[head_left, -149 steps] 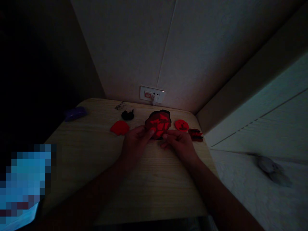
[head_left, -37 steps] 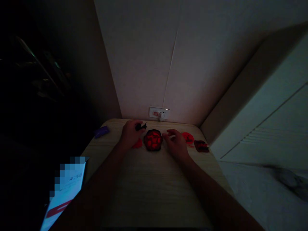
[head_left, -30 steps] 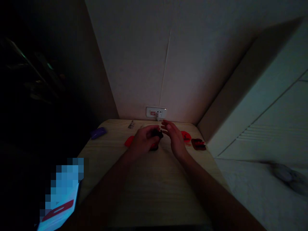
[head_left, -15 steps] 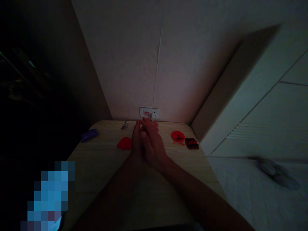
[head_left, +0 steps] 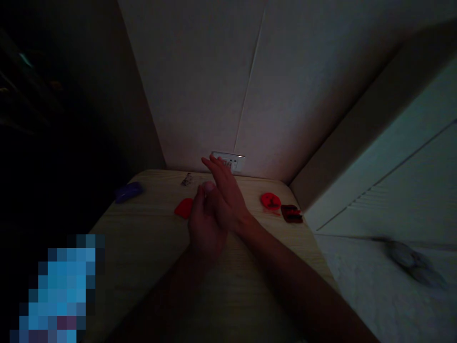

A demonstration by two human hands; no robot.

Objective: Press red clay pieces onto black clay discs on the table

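Over the table's middle, my left hand (head_left: 206, 224) is cupped, its palm turned to the other hand. My right hand (head_left: 228, 197) lies against it, palm to palm, fingers stretched out toward the wall. The black modelling clay that my left hand held earlier is out of sight, apparently between the palms. Left of the hands lies a flat red clay piece (head_left: 183, 208), partly covered. To the right are a round red clay disc (head_left: 270, 201) with dark marks and a dark red piece with black strips (head_left: 292, 214). The black-rimmed red patterned piece is hidden behind my hands.
A purple packet (head_left: 128, 192) lies at the table's (head_left: 143, 228) left edge, and a small scrap (head_left: 186, 179) near the back. The wall socket (head_left: 233, 162) is partly behind my fingers. A lit, blurred-out screen (head_left: 60, 286) is at lower left; a grey item (head_left: 410, 262) lies at right.
My left hand picked up the black clay and brought it to the middle. Both palms then came together, and my right hand has slid against the left. The patterned piece had been set down earlier.
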